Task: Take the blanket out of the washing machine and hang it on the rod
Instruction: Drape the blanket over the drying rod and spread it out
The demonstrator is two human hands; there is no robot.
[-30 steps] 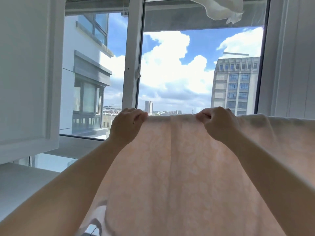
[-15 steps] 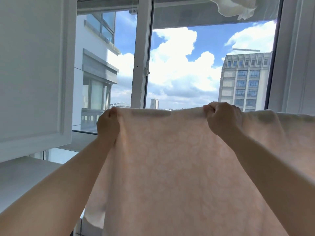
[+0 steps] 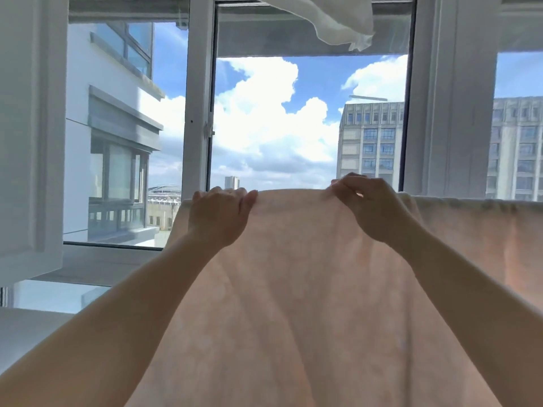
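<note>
The blanket [image 3: 293, 289], pale peach, fills the view from centre to 6 o'clock; its top edge runs level from centre toward 3 o'clock, draped over a support hidden beneath the fabric. The left hand [image 3: 219, 215], at 10 o'clock of the blanket, grasps the top edge with curled fingers. The right hand [image 3: 371, 208], at 1 o'clock of the blanket, pinches the same edge between thumb and fingers. The window frame [image 3: 198, 113] stands behind. A white cloth [image 3: 338, 22] hangs at 12 o'clock.
</note>
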